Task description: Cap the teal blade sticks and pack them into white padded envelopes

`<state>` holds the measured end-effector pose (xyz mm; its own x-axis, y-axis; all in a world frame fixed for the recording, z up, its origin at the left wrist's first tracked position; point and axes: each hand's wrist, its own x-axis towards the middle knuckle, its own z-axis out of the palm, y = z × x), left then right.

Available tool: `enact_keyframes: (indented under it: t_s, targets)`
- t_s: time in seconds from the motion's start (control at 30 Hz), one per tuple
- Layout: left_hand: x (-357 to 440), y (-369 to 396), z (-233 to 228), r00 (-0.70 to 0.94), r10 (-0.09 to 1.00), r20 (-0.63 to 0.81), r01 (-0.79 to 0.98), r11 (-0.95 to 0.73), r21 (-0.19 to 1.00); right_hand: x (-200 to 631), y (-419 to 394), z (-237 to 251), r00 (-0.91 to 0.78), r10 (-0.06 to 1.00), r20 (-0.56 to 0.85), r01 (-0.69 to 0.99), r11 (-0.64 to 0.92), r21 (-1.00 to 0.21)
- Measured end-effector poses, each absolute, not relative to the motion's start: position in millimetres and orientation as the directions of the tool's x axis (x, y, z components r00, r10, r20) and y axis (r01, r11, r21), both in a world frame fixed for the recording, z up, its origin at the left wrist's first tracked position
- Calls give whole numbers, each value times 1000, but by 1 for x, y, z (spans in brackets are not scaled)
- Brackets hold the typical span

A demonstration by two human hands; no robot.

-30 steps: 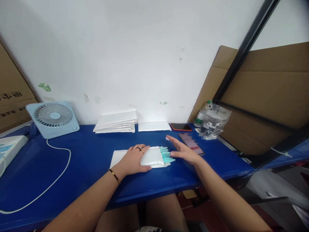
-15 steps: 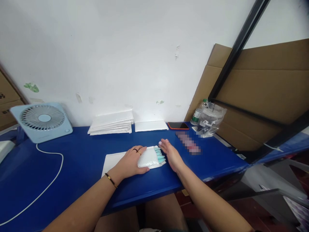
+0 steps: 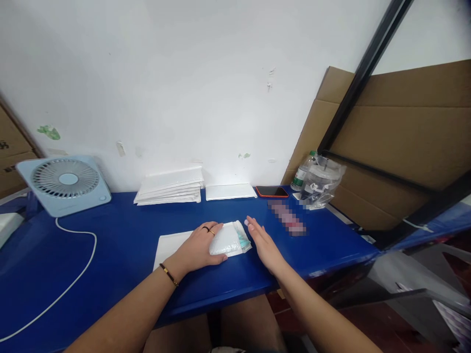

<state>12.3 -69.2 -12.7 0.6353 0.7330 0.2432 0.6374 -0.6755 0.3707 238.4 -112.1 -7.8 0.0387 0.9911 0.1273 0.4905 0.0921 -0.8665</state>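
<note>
A white bubble mailer (image 3: 225,239) lies on the blue table, its right end gaping. Inside that end show teal objects (image 3: 243,240), whose kind I cannot make out. My left hand (image 3: 200,248) rests on top of the mailer with thumb and fingers spread, pressing it to the table. Just right of the mailer's mouth is my right hand (image 3: 265,245), held on edge with fingers stretched out and nothing in it.
A stack of white mailers (image 3: 169,187) and a single mailer (image 3: 230,191) lie by the wall. A phone (image 3: 272,191), bottle (image 3: 302,172) and bagged cup (image 3: 321,181) stand at the right. At the left is a blue fan (image 3: 68,182) with a white cable (image 3: 93,255).
The teal objects have gone further into the mailer and now barely show at its mouth. My right hand has shifted slightly down and right, while my left hand has stayed in place.
</note>
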Motion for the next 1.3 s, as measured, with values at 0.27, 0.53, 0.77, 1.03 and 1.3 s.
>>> enact_keyframes:
  t_s: [0.27, 0.53, 0.77, 1.03, 1.3]
  targets:
    - [13, -69, -13, 634, 723, 275, 616, -687, 385, 225, -157, -19, -251, 939, 236, 816, 337, -470]
    - [14, -71, -10, 638, 722, 266, 629, -689, 361, 215, -146, -17, -258, 949, 179, 760, 314, -569]
    - [14, -70, -11, 635, 724, 269, 629, -687, 363, 218, -136, -13, -229, 956, 183, 674, 292, -679]
    - [14, -71, -10, 649, 711, 269, 619, -700, 356, 216, -129, -11, -261, 949, 177, 631, 306, -713]
    - [10, -67, 12, 785, 600, 152, 526, -776, 348, 247, -136, -1, -216, 945, 245, 684, 325, -653]
